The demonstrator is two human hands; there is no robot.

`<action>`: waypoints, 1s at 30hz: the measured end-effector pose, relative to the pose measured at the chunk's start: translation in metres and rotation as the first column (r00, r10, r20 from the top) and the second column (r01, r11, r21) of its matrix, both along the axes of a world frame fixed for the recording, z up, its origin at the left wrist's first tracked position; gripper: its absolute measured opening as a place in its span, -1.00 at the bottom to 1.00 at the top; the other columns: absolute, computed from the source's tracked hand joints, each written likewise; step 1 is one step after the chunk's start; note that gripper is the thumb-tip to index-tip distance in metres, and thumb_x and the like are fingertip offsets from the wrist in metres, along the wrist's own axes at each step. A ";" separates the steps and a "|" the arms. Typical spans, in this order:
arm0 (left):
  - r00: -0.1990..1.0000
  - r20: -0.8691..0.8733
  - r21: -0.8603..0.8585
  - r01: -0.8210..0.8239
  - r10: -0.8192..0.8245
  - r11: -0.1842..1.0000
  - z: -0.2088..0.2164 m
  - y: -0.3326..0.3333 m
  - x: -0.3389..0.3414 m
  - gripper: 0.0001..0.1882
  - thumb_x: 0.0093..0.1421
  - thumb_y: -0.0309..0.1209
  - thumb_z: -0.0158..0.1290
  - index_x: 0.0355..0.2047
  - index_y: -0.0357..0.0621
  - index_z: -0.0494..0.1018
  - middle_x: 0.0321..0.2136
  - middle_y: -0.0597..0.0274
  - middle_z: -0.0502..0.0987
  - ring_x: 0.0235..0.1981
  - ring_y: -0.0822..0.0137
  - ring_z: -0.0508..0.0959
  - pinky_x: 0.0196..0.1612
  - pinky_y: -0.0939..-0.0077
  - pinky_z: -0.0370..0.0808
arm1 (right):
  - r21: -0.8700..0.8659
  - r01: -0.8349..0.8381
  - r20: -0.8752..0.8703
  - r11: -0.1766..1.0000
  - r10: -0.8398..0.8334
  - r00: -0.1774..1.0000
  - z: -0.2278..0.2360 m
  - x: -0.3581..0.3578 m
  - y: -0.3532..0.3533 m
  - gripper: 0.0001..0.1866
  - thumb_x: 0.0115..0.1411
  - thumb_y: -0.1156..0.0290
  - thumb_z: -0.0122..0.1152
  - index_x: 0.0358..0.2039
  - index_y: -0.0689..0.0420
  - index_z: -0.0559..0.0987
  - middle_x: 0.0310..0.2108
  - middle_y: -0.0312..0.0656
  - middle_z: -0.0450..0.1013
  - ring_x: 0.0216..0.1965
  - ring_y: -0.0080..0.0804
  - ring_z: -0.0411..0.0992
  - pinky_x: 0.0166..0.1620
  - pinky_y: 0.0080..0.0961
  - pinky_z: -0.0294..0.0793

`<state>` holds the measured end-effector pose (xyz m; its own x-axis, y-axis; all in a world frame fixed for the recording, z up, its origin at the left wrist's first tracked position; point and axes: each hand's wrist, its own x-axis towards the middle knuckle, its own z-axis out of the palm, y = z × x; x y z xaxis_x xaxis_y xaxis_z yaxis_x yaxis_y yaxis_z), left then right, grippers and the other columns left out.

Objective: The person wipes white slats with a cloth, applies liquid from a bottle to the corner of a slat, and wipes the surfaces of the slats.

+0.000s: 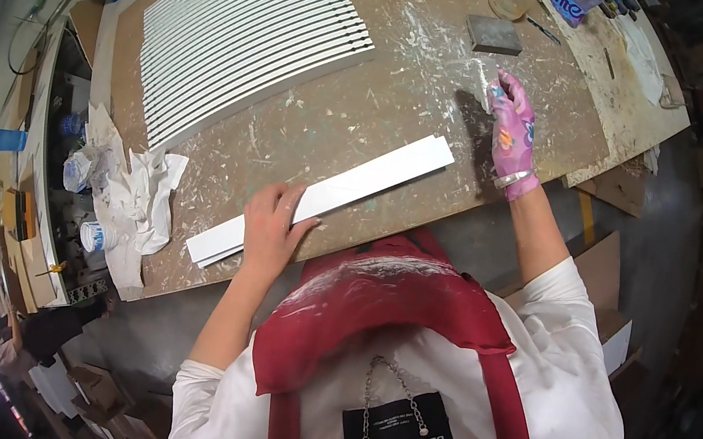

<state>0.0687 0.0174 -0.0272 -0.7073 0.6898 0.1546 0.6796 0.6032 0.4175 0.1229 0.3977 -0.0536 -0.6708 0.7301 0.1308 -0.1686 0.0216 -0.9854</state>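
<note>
A long white slat [375, 172] lies slantwise near the table's front edge. A second strip shows just under its left end. My bare left hand [271, 222] is closed over the slat left of its middle, fingers across the top and thumb along the near side. Beyond the slat's right end is my right hand [514, 134], in a pink flowered glove. Its fingers are closed on a thin whitish piece [483, 84], too unclear to name, over a white-smeared patch of table.
Several white slats [251, 38] lie side by side at the far left of the table [291, 140]. A grey block [494, 36] sits beyond my right hand. Crumpled white paper [150, 197] hangs at the left edge. A plastic tub [575, 2] and a dark pen [543, 32] are far right.
</note>
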 end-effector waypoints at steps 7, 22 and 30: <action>0.977 0.089 -0.120 0.202 -0.192 0.972 0.029 -0.015 -0.020 -0.67 0.16 -0.28 0.12 -0.10 -0.14 0.45 -0.26 0.04 0.50 -0.31 0.02 0.51 -0.27 0.20 0.46 | 0.097 -0.095 0.071 0.991 0.088 0.994 0.021 0.020 0.008 -0.61 0.24 0.48 0.12 0.07 0.28 0.43 -0.02 -0.24 0.41 -0.02 -0.56 0.35 0.07 -0.62 0.32; 0.993 -0.002 -0.086 0.115 -0.115 0.990 -0.006 -0.001 -0.010 -0.39 0.06 -0.25 0.20 0.12 -0.17 0.33 -0.23 0.02 0.49 -0.22 0.00 0.47 -0.17 0.20 0.39 | 0.166 -0.424 0.402 0.891 0.331 0.854 0.007 0.025 -0.030 -0.57 0.22 0.35 0.15 0.08 0.26 0.43 0.04 -0.09 0.42 0.08 -0.35 0.37 0.14 -0.48 0.29; 0.997 0.031 -0.110 0.075 -0.071 0.991 -0.007 -0.002 -0.007 -0.39 0.06 -0.22 0.19 0.12 -0.10 0.35 -0.18 0.09 0.50 -0.19 0.06 0.48 -0.17 0.23 0.40 | 0.482 -0.649 0.698 0.588 0.190 0.691 0.045 0.076 -0.007 -0.55 0.22 0.30 0.12 0.10 0.16 0.43 0.07 -0.02 0.42 0.11 -0.02 0.34 0.24 -0.28 0.20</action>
<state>0.0616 0.0152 -0.0339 -0.6573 0.7516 0.0553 0.7127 0.5962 0.3696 0.1993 0.3909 -0.0081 -0.9789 0.1990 -0.0465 0.1834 0.7551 -0.6295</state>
